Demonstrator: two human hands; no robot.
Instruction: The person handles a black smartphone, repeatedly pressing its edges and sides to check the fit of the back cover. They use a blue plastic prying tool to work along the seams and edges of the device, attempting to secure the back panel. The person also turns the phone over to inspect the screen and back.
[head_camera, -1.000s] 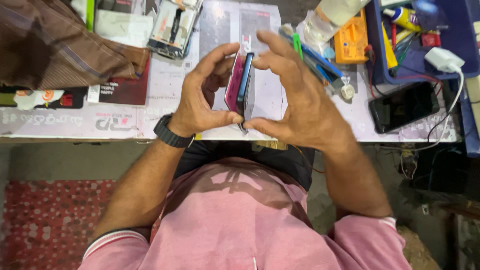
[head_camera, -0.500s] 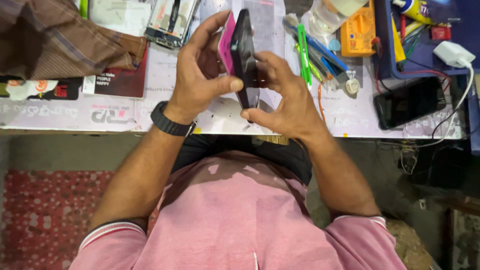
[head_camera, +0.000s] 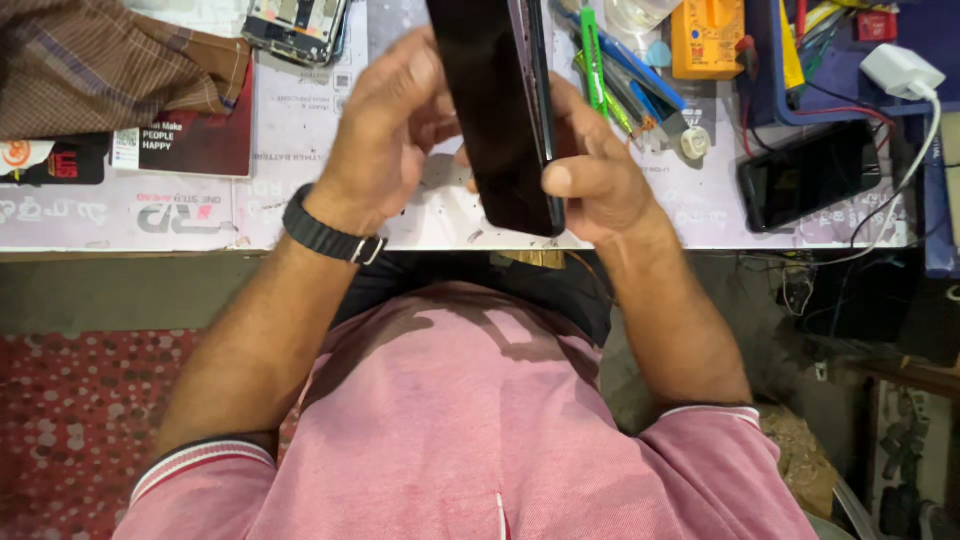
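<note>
I hold a black smartphone (head_camera: 498, 110) upright over the near edge of the workbench, its dark screen facing me. My left hand (head_camera: 392, 120), with a black watch band at the wrist, grips its left side, fingers curled behind it. My right hand (head_camera: 590, 175) clasps the right edge, thumb pressed on the lower right corner. The phone's top runs out of view.
On the white mat (head_camera: 300, 140) lie an opened phone (head_camera: 295, 25), a second black phone (head_camera: 810, 175) on a cable, a white charger (head_camera: 900, 70), an orange meter (head_camera: 708, 40), green and blue tools (head_camera: 600, 70), a dark red booklet (head_camera: 190, 140) and brown checked cloth (head_camera: 100, 60).
The phone has been turned from edge-on, with its pink side showing, to screen-up and lifted closer to me. Both hands shifted their grip along its sides.
</note>
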